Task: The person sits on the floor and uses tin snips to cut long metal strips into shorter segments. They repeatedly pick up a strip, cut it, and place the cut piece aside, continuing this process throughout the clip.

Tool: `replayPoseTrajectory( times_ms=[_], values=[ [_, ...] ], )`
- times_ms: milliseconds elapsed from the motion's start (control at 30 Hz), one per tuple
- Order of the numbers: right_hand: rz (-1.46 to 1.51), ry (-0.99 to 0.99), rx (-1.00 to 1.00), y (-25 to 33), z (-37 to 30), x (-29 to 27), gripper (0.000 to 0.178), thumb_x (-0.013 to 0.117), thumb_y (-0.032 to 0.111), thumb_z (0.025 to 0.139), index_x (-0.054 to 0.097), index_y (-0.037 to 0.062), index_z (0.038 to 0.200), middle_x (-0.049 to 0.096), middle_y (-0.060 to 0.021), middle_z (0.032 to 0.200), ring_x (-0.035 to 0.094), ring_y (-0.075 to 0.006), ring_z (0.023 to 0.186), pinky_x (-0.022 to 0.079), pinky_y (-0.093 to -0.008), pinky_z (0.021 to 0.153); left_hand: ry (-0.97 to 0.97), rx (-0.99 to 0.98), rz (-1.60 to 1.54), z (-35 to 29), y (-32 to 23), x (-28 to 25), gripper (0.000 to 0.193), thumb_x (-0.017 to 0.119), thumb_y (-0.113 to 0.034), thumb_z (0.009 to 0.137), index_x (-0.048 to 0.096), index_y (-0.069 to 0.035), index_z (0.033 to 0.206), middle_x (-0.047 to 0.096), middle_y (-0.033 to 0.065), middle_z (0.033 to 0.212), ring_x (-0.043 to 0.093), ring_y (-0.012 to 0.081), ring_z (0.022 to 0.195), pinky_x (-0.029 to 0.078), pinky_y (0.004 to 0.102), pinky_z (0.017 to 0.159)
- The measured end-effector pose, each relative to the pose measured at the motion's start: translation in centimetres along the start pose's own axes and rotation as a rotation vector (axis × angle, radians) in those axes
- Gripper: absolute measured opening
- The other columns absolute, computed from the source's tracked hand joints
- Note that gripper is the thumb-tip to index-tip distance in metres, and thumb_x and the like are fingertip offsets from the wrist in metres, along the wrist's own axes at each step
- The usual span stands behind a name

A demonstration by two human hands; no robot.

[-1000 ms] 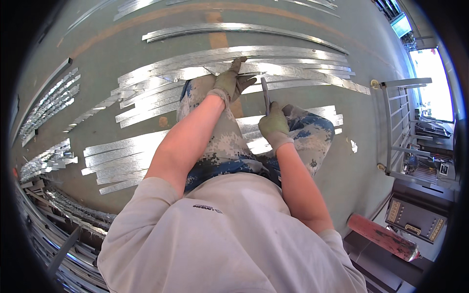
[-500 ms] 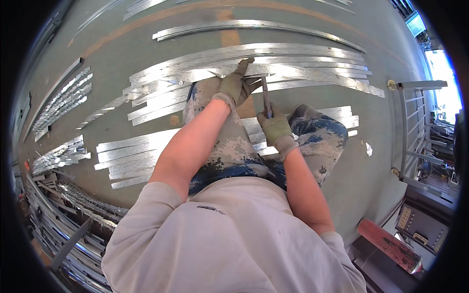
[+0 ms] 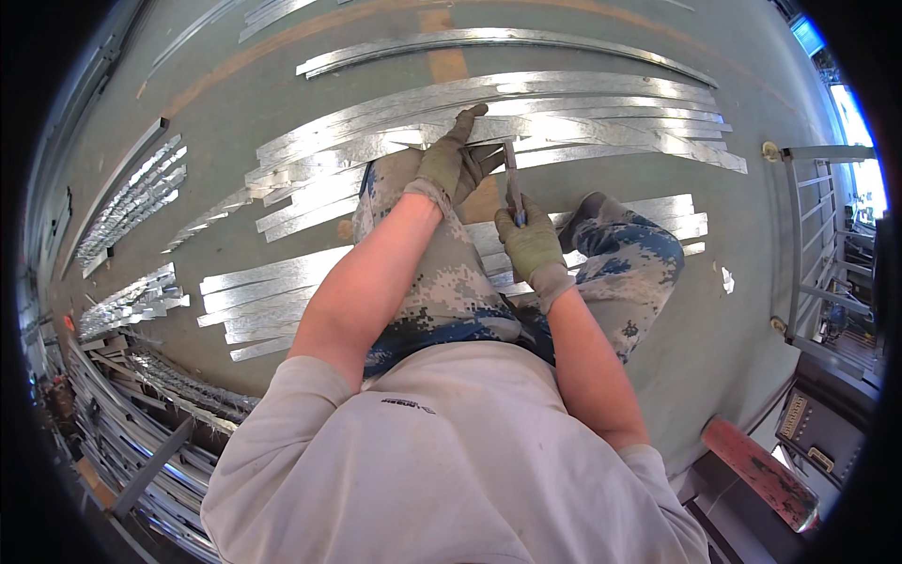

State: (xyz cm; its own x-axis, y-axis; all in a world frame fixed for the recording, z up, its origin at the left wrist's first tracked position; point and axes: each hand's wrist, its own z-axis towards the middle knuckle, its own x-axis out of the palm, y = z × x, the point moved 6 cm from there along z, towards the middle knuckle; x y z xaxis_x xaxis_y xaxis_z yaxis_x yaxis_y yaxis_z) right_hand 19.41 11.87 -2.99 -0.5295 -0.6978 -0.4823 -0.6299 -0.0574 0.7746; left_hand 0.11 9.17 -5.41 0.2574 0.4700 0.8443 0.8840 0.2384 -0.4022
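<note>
My left hand, in a greyish-green work glove, closes round the near edge of a long shiny metal strip. The strip lies slantwise over several other silvery strips in front of me. My right hand, gloved alike, grips a narrow flat metal tool that looks like a file. Its blade points away from me, and its tip reaches the strip's near edge, just right of my left fingers. Whether the tip touches the metal I cannot tell. My legs in camouflage trousers are bent beneath my arms.
More strips lie near my left leg, and a long narrow bundle lies farther off. Stacked metal profiles fill the lower left. On the right stand a grey metal frame with wheels and a red cylinder.
The whole view has shifted slightly, with the floor things at the sides moving a little rightward. Both hands keep nearly the same place and hold.
</note>
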Motion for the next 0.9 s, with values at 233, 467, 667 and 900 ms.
replayPoseTrajectory(
  times_ms=[233, 467, 667, 900],
  values=[
    [-0.213, -0.176, -0.124, 1.4, -0.5, -0.3, 0.054, 0.07, 0.033, 0.104, 0.066, 0.0007, 0.147, 0.077, -0.025, 0.109, 0.076, -0.0377, 0.095, 0.059, -0.0461, 0.089, -0.02, 0.002, -0.01, -0.7, -0.4, 0.9, 0.043, 0.054, -0.036, 0.119, 0.059, -0.009, 0.152, 0.071, 0.0207, 0.139, 0.078, 0.0379, 0.117, 0.07, 0.0519, 0.103],
    [-0.179, -0.088, -0.044, 1.5, -0.3, -0.7, 0.052, 0.067, 0.034, 0.105, 0.066, 0.0013, 0.146, 0.077, -0.0282, 0.118, 0.076, -0.0443, 0.107, 0.058, -0.0511, 0.096, -0.013, 0.006, -0.028, -0.9, -0.5, 1.2, 0.043, 0.057, -0.038, 0.118, 0.059, -0.009, 0.15, 0.072, 0.0222, 0.139, 0.077, 0.0401, 0.121, 0.069, 0.0537, 0.104],
    [-0.15, -0.043, -0.058, 1.1, -0.2, -0.7, 0.047, 0.067, 0.029, 0.105, 0.068, 0.0015, 0.143, 0.077, -0.026, 0.115, 0.075, -0.0417, 0.103, 0.058, -0.0478, 0.093, 0.004, 0.01, -0.063, -0.8, -0.3, 1.1, 0.049, 0.061, -0.043, 0.115, 0.056, -0.008, 0.15, 0.071, 0.0228, 0.141, 0.075, 0.0417, 0.126, 0.067, 0.0562, 0.108],
    [0.097, 0.07, 0.052, 2.6, -1.4, -1.6, 0.046, 0.068, 0.021, 0.101, 0.068, 0.0006, 0.143, 0.075, -0.0168, 0.093, 0.071, -0.0244, 0.076, 0.059, -0.0385, 0.075, 0.059, 0.036, -0.09, -1.1, -0.6, 1.2, 0.052, 0.065, -0.043, 0.113, 0.055, -0.007, 0.149, 0.068, 0.0242, 0.144, 0.073, 0.0421, 0.129, 0.063, 0.0577, 0.113]
  ],
)
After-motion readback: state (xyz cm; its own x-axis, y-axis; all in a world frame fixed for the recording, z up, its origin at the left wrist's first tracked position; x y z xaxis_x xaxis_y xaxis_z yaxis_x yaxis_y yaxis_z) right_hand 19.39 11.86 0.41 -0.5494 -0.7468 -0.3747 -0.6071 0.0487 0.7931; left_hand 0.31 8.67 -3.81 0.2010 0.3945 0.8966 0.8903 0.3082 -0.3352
